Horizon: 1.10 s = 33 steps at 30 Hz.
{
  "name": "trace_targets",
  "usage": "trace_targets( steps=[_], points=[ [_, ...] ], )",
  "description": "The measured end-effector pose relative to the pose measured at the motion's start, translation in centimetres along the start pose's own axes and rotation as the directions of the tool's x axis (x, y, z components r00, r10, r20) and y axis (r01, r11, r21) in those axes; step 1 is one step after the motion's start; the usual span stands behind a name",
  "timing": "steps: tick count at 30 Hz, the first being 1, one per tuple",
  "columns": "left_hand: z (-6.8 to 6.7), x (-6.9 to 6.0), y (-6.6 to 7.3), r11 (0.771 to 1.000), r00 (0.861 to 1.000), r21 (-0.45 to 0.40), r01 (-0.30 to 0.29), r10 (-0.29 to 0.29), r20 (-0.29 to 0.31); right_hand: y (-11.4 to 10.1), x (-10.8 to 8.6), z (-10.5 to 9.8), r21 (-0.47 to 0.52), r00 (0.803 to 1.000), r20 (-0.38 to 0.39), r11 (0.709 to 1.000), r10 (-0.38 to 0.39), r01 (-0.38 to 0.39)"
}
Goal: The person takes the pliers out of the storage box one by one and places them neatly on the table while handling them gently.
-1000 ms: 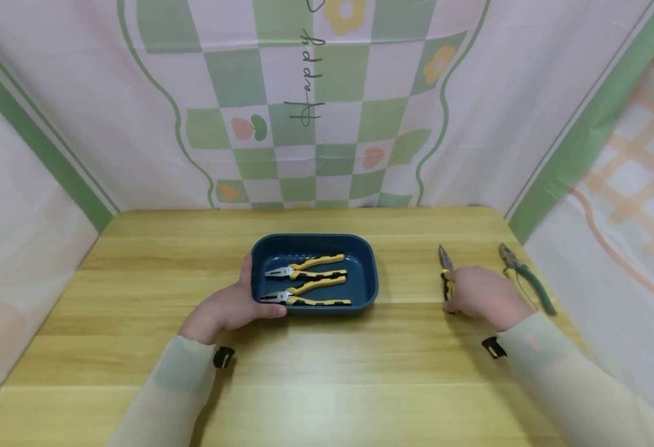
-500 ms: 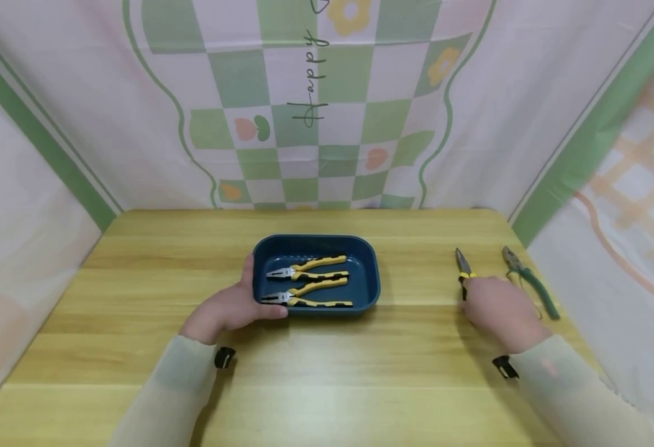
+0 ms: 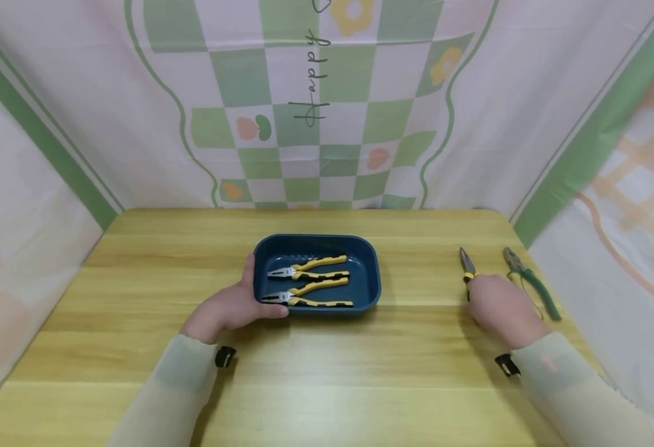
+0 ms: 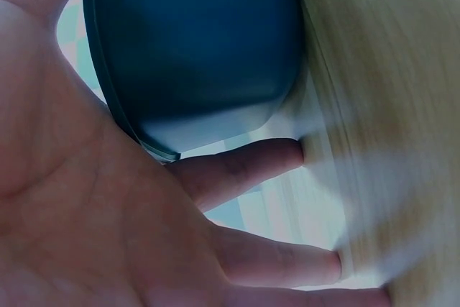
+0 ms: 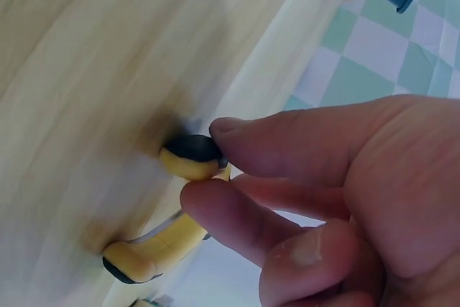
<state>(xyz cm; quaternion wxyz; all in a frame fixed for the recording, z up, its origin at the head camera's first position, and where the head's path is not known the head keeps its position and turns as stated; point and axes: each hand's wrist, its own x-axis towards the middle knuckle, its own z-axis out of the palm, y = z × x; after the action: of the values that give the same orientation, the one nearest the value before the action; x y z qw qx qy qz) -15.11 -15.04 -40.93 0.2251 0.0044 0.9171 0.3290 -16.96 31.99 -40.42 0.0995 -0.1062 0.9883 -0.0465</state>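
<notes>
My left hand point(image 3: 230, 308) rests against the left end of a dark blue box point(image 3: 367, 274), its thumb along the front side. In the left wrist view its fingers are straight, touching the box and the table. Two combination pliers, the rear one point(image 3: 318, 275) and the front one point(image 3: 317, 302), lie in the box, yellow-and-black handles rightward. On the right, my right hand point(image 3: 499, 307) holds needle-nose pliers point(image 3: 466, 262) on the tabletop, tip pointing away. The right wrist view shows thumb and finger pinching one yellow-and-black handle point(image 5: 192, 157); the other handle stands apart.
Green-handled pliers point(image 3: 535, 283) lie just right of my right hand, near the right edge of the wooden table point(image 3: 327, 372). A patterned cloth point(image 3: 338, 124) hangs behind the table, with more cloth at both sides.
My right hand and the needle-nose pliers have shifted to the right, nearer the green-handled pliers. The left hand and the box stay in place; the head view turned slightly.
</notes>
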Motion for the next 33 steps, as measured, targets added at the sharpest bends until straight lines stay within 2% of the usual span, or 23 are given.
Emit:
trace_targets(
  steps=[11, 16, 22, 29, 33],
  points=[
    [0.0, 0.0, 0.0, 1.000, 1.000, 0.006, 0.003, -0.003, 0.007, 2.1, -0.1, -0.2, 0.002, 0.999, 0.019, 0.999, 0.051, -0.051],
    [-0.1, -0.1, 0.1, 1.000, 1.000, 0.018, 0.012, -0.012, 0.008, 3.2, -0.2, 0.0, -0.016, 0.999, 0.002, 0.999, 0.051, -0.051],
    [-0.1, -0.2, 0.2, 1.000, 1.000, 0.010, 0.010, -0.010, 0.012, 3.9, -0.3, -0.1, -0.022, 0.999, -0.009, 0.999, 0.044, -0.044],
    [-0.1, -0.3, 0.2, 1.000, 1.000, 0.010, 0.006, -0.007, 0.014, 4.5, -0.4, -0.3, 0.020, 0.994, 0.025, 0.994, 0.104, -0.104],
    [-0.2, -0.3, 0.2, 1.000, 1.000, 0.018, 0.005, -0.005, 0.009, 4.7, -0.3, -0.3, 0.020, 0.993, 0.023, 0.993, 0.113, -0.113]
  ],
)
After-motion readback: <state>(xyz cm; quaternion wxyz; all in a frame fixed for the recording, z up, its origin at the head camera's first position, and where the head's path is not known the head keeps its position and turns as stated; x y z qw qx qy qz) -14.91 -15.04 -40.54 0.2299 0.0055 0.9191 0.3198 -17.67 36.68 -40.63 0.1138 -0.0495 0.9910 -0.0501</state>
